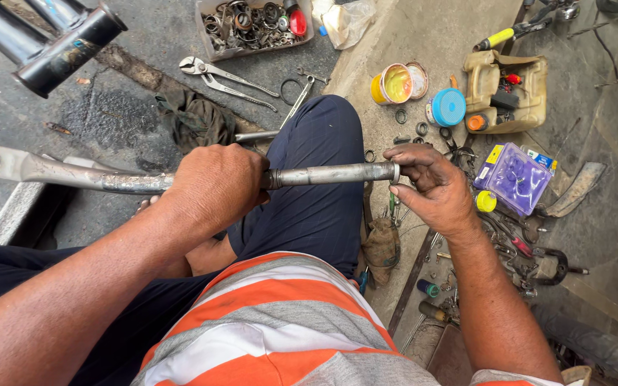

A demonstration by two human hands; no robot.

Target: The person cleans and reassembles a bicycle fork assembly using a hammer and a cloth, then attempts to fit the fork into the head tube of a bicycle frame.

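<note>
A grey metal bicycle fork [73, 174] lies level across my lap, its dropout end pointing left and its steerer tube [330, 174] pointing right. My left hand [216, 182] is closed around the fork where the legs meet the steerer. My right hand [430, 186] sits at the open end of the steerer tube, thumb and fingertips pinching its rim. I am sitting on the ground in dark blue trousers and an orange, grey and white striped shirt.
A black bicycle frame tube [59, 50] crosses the top left. Pliers [227, 77], a dark rag [194, 118] and a box of metal rings [252, 25] lie ahead. A yellow grease tin [393, 84], blue lid [448, 107], beige caddy [506, 89], purple plastic box [515, 177] and scattered tools lie right.
</note>
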